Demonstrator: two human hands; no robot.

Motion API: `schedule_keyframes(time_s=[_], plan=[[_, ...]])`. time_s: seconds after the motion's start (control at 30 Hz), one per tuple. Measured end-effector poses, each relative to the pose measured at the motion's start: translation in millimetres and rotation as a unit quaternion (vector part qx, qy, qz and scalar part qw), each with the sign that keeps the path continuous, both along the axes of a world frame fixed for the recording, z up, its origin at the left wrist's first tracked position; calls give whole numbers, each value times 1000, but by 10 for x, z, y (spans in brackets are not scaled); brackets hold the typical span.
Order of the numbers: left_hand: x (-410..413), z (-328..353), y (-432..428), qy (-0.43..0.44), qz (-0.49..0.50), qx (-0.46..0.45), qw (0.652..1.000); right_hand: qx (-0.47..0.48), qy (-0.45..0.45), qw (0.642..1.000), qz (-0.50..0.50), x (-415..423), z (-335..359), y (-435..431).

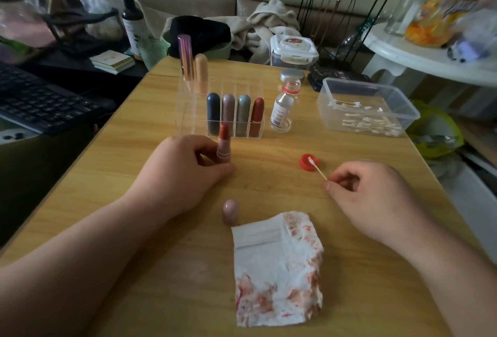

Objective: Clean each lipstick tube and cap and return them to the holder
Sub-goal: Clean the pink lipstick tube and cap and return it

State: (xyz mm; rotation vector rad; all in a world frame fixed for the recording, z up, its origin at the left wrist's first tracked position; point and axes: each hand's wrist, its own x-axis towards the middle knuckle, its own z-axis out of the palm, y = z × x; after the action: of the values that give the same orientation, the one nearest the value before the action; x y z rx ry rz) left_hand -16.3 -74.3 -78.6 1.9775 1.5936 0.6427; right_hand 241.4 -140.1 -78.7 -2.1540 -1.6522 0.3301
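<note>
My left hand (pixel 177 172) holds an open pink lipstick tube (pixel 223 148) upright on the wooden table, its red bullet showing. Its pink cap (pixel 230 211) stands alone nearer to me. My right hand (pixel 373 196) pinches a cotton swab (pixel 317 168) whose white tip rests in a red bottle cap (pixel 306 162). The clear acrylic holder (pixel 188 110) behind holds several capped lipsticks (pixel 235 114) in its front row and two taller ones (pixel 192 60) at the back. A white tissue (pixel 277 269) smeared with red lies in front of me.
An uncapped small glass bottle (pixel 285 106) stands right of the holder. A clear plastic box (pixel 365 106) with cotton swabs sits at the right. A wipes container (pixel 293 51) is at the far edge, a keyboard (pixel 40 99) off the left.
</note>
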Motion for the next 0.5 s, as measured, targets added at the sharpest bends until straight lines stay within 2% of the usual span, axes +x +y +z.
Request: schedule_keyframes(time_s=[0.13,0.37,0.47,0.5], plan=[[1,2,-17,8,4,4,1000,3,-5,1000,-7,-5,-7,5],[-105,-1,-22,31,19,-15,999,32,74,997,-2,37,28,1],[-234,51,-209,-42,76,16,996,46,106,993,3,63,69,-13],[-265,83,-308,-62,68,37,995,47,112,993,5,67,84,-20]])
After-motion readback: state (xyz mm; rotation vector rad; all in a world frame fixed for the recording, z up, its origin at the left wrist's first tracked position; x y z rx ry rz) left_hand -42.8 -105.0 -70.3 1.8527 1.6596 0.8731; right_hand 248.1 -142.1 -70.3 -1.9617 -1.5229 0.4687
